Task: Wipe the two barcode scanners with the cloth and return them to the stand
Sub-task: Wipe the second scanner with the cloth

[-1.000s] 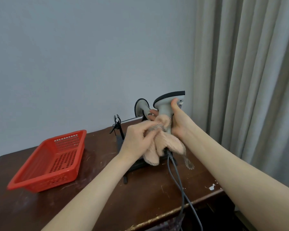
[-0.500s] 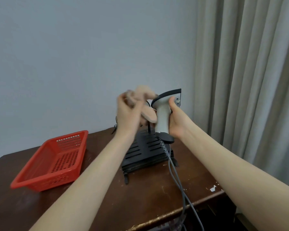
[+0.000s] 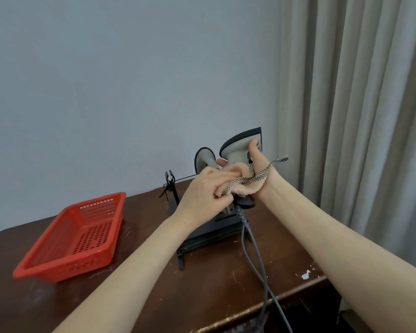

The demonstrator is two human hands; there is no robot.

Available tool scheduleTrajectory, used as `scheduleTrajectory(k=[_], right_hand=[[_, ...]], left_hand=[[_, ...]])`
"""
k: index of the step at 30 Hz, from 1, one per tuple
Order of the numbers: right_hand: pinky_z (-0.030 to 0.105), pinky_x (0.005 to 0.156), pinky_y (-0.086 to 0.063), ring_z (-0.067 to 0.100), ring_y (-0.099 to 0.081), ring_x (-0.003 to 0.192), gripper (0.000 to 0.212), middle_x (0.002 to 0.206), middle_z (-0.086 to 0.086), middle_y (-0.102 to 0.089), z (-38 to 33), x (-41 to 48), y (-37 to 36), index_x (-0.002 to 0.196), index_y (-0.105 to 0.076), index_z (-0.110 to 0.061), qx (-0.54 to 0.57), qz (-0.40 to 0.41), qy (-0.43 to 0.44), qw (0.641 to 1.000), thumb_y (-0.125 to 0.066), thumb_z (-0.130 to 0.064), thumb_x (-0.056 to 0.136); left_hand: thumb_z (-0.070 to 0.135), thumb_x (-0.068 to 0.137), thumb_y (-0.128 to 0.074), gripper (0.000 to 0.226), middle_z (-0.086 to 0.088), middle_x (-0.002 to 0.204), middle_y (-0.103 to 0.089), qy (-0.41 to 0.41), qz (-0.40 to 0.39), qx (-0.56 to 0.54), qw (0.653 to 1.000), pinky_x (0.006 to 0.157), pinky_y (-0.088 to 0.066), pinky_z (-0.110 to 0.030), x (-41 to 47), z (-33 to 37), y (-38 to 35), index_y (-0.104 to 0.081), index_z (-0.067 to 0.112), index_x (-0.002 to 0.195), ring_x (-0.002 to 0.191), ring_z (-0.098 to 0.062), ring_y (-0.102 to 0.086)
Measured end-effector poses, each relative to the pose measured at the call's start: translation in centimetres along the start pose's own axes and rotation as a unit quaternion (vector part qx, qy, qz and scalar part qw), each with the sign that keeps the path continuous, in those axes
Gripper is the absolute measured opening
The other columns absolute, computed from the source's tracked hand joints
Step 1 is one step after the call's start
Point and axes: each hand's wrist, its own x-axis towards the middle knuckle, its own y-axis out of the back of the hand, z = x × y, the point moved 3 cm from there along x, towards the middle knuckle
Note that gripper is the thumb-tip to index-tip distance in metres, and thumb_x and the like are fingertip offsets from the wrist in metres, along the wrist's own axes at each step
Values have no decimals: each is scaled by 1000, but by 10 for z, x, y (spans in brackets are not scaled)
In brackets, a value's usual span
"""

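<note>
Peach cloth, bunched in the left hand, pressed the handle of a scanner gripped upright by the right hand over the stand. Turning the scanner would likely reach every side.

table: dark wood table | left: red basket | centre-back: black stand

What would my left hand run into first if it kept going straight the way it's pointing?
Your left hand would press the cloth it grips into the handle of the scanner held by your right hand. Depth is unclear, but nothing else seems to lie between.
</note>
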Motion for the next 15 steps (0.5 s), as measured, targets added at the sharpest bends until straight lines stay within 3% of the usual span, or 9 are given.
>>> scheduleTrajectory(k=[3,6,8,10,12,14,15], right_hand=[[36,78,-53,26,-65,78,64,80,9,-58,3,-9,-13,83,-51,-5,31,-46,46,997,-54,-68,78],[27,85,-50,16,-62,85,43,88,4,-61,5,-17,-21,92,-58,-10,37,-23,74,996,-42,-51,93],[26,76,-54,14,-65,77,48,83,4,-64,1,-17,-19,91,-58,-9,19,3,78,997,-38,-53,96],[28,79,-55,20,-63,93,68,98,10,-63,1,-19,-17,105,-57,-3,-33,28,47,998,-36,-66,90],[30,86,-54,21,-64,107,83,117,12,-62,3,-17,-10,129,-53,-1,-78,44,22,996,-39,-71,86],[19,65,-56,7,-71,75,66,94,4,-68,3,-19,-10,130,-50,-7,-64,18,32,997,-35,-61,95],[16,53,-53,4,-68,57,54,79,1,-66,3,-19,-9,120,-49,-12,-47,18,45,998,-30,-57,98]], left_hand=[[26,78,-44,55,16,131,-48,-5,18,35,999,103,-20,-5,10,-2,-1,-52,18,132,119,-5,-39],[25,82,-44,54,5,141,-46,26,29,41,998,111,-19,-17,20,0,-4,-49,16,135,131,-9,-33],[16,83,-51,49,6,140,-47,45,32,8,998,114,-20,-22,21,7,-6,-53,16,131,135,-7,-32],[14,78,-53,42,10,130,-54,22,34,-13,999,112,-22,-17,16,11,-9,-65,15,118,129,0,-36],[20,73,-51,37,4,119,-65,-12,27,-12,999,109,-31,-19,6,11,-12,-72,12,102,121,-3,-48],[24,71,-46,41,-2,110,-70,-17,27,-9,999,104,-40,-25,2,9,-13,-74,8,97,113,-10,-58],[23,70,-45,42,-1,108,-71,-12,30,-7,999,101,-43,-27,3,7,-11,-73,8,97,111,-12,-60]])
